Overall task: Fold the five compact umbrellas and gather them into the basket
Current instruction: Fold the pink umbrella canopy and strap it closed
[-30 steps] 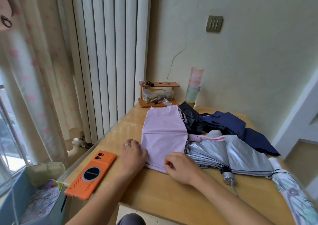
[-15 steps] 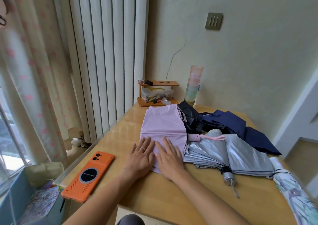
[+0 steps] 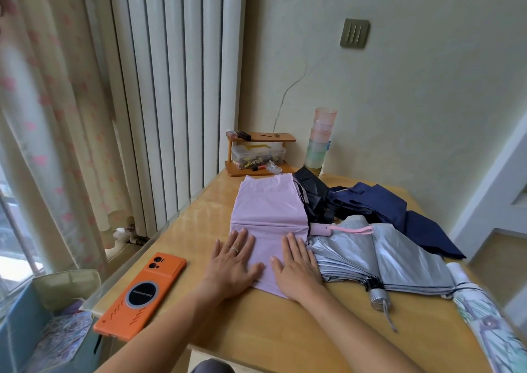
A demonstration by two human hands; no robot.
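A home: curtains (image 3: 42, 115) (floral), wooden table (image 3: 285, 330).

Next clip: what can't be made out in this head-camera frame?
Head view:
- Pale floral-print umbrella: cut off by right and bottom edges.
- Black fabric umbrella: mostly hidden behind lilac fabric umbrella and navy fabric umbrella.
- Blue basket: cut by left edge; patterned contents unidentifiable.
- Clear plastic box: contents too small.

Four compact umbrellas lie on the pale wooden bench (image 3: 256, 330): one lilac fabric umbrella (image 3: 268, 210) and, to its right, one navy fabric umbrella (image 3: 399, 210), one silver fabric umbrella (image 3: 399, 255) and one white floral umbrella (image 3: 490, 324). Two hands lie flat on the lilac one, the left hand (image 3: 232, 264) and the right hand (image 3: 296, 270). Left of it is one orange rectangular phone (image 3: 142, 292); behind it are one small wooden rack (image 3: 273, 137) and one stack of pastel plastic cups (image 3: 320, 141)
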